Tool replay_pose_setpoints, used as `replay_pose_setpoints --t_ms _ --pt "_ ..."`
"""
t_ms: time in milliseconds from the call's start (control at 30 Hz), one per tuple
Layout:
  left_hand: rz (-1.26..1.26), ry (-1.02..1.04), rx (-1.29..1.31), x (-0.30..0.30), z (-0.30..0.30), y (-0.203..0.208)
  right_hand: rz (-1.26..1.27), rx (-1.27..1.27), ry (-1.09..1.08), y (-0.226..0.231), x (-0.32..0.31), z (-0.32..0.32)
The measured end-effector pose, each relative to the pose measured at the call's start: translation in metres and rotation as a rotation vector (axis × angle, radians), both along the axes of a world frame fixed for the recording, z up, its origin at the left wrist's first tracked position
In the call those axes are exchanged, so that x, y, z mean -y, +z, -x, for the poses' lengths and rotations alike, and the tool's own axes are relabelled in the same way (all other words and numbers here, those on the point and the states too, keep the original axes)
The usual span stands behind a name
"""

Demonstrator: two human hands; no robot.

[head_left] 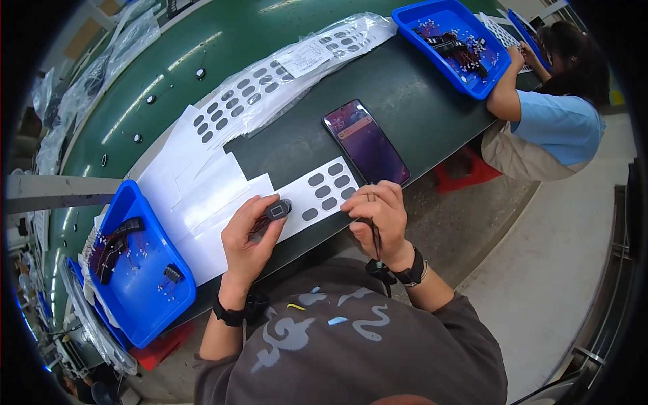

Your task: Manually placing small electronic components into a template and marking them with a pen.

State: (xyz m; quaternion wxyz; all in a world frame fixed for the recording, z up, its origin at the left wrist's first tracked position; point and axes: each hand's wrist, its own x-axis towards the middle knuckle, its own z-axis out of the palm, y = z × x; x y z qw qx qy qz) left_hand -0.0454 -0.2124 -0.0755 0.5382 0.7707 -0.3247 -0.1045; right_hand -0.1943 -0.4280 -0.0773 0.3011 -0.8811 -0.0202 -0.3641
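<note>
Between the thumb and fingers of my left hand [248, 236] is a small black oval part [277, 210] with a pale square outline on its top. Dark wires seem to trail from it into the palm. My right hand [381, 214] is closed around a pair of dark tweezers [377, 244], whose tips are hard to make out. Under and between both hands lies a white sheet of dark oval stickers [329, 173], with several ovals left on its right part. A phone [366, 142] with a lit screen rests just beyond my right hand.
White backing sheets [212, 182] and a plastic-wrapped stack of sticker sheets [250, 91] lie farther back. Blue trays of wired black parts stand left [185, 278] and far right [407, 28]. Beyond runs a green belt [158, 111] with small parts. A co-worker [557, 125] sits at right.
</note>
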Motion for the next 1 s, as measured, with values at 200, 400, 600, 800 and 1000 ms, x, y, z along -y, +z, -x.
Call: replay_pose_setpoints --t_ms 200,400,600,800,1000 --pt "-0.071 -0.076 0.164 0.008 -0.007 0.01 -0.734 -0.263 0.076 0.007 -0.023 -0.002" --pt "-0.027 -0.037 0.212 0.009 -0.006 0.008 -0.799 -0.396 0.059 0.013 -0.03 -0.018" --pt "-0.044 -0.039 0.197 0.009 -0.004 0.004 -0.813 -0.344 0.086 0.013 -0.033 -0.021" --pt "-0.077 -0.081 0.115 0.007 -0.009 0.002 -0.753 -0.328 0.021 0.01 -0.017 -0.023" --pt "-0.028 -0.092 0.129 0.011 -0.009 0.002 -0.848 -0.434 -0.073 0.003 -0.019 -0.027"
